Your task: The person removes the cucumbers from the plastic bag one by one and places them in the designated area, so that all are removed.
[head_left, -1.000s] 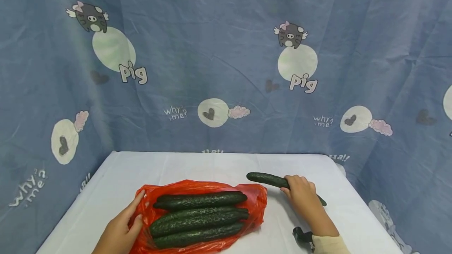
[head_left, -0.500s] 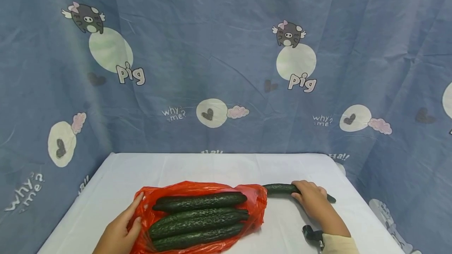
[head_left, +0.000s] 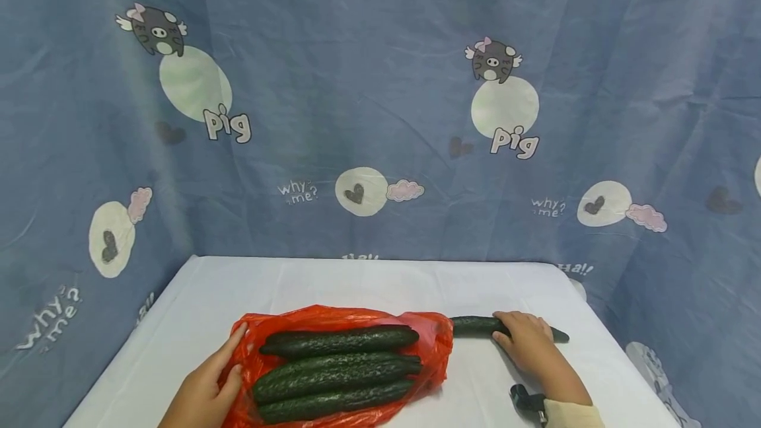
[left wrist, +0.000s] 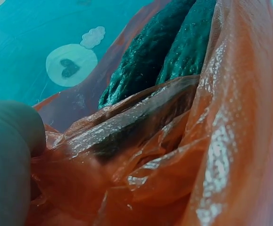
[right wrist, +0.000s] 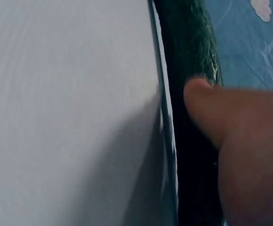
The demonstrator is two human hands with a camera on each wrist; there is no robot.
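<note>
A red plastic bag (head_left: 436,362) lies on the white-covered table, with three dark green cucumbers (head_left: 339,372) side by side on or in it. At the bag's left edge my left hand (head_left: 205,388) holds the crumpled plastic between thumb and fingers; the left wrist view shows the film bunched beside a digit (left wrist: 9,155). To the right of the bag, my right hand (head_left: 529,345) grips another cucumber (head_left: 472,326) around its middle, with the thumb (right wrist: 202,99) against its side. That cucumber lies low over the table, its left end meeting or hidden behind the bag's right edge.
White cloth covers the table (head_left: 368,283). A blue curtain (head_left: 380,84) with pig prints hangs behind and at both sides. A small black device (head_left: 526,401) sits at the right wrist, by the sleeve (head_left: 573,415).
My right hand has lowered the single cucumber and shifted it right, from above the bag's right corner to beside the bag. My left hand has stayed at the bag's left edge.
</note>
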